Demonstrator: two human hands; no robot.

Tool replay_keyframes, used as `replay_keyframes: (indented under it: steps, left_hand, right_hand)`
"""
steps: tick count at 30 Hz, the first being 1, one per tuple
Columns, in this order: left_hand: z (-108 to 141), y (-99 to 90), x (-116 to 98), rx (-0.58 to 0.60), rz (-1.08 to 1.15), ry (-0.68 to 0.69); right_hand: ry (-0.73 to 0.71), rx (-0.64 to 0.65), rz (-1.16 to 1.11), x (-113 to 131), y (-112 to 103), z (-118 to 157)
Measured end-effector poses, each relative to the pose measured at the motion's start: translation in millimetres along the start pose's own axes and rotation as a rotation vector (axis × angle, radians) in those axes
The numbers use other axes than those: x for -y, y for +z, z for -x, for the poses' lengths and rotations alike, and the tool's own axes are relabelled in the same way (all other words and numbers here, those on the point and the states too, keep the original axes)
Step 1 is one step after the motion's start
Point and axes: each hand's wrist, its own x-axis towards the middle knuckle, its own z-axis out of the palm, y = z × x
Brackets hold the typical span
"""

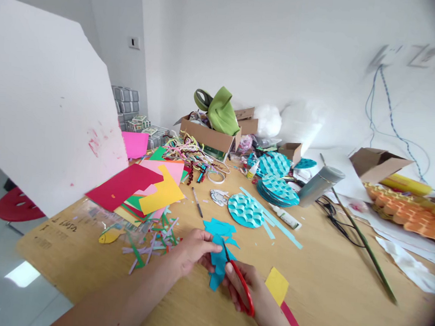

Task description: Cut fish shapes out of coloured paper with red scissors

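My left hand (197,250) pinches a piece of blue paper (217,261) at its upper left, above the table's front part. In my right hand (246,281) is a pair of red-handled scissors (241,281), its dark blades lying against the blue paper; how far they are apart I cannot tell. Just beyond the paper lie blue paper scraps (218,227). A round blue disc with pale scalloped strips (246,210) rests behind them, beside a white fish-like cutout with drawn lines (219,197). A pen (197,202) lies to the left of these.
Coloured paper sheets (125,187) and paper-strip scraps (154,243) cover the left side. At the back stand a cardboard box (208,138), stacked blue discs (277,190) and a grey cylinder (321,185). A green stick (365,242) lies right. Yellow paper (276,285) sits near my right hand.
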Motion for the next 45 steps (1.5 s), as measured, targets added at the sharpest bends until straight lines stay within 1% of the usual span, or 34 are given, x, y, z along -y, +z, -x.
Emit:
replay_keyframes:
  steps: [3, 8, 14, 22, 32, 38, 43, 45]
  left_hand:
    - [-0.8, -0.4, 1.5, -0.008, 0.011, 0.005]
    - [-0.7, 0.3, 0.2, -0.020, 0.015, 0.019]
    - [-0.4, 0.2, -1.1, -0.001, -0.032, 0.005]
    - [0.9, 0.4, -2.4, 0.010, -0.060, 0.026]
    - [-0.9, -1.0, -0.4, 0.022, -0.052, 0.019]
    - [-2.6, -1.5, 3.3, 0.057, 0.026, -0.019]
    - [-3.3, -0.5, 3.5, -0.001, 0.078, 0.009]
    - [-3.1, -0.3, 2.7, 0.007, 0.070, 0.009]
  right_hand:
    - [0.004, -0.001, -0.009, -1.2, 0.0, 0.0]
    - [-0.007, 0.031, -0.024, -2.2, -0.7, 0.0]
    - [-0.013, 0.075, -0.066, -2.0, -1.8, 2.2]
    - [0.008, 0.096, -0.092, -1.4, -3.0, 2.0]
    - [0.011, 0.076, -0.044, 3.8, -3.7, 4.1]
    - [0.015, 0.045, -0.056, 4.8, -3.0, 4.3]
    - [0.020, 0.051, -0.076, 3.1, -3.2, 3.8]
    - [0.011, 0.057, -0.076, 1.8, -3.4, 3.1]
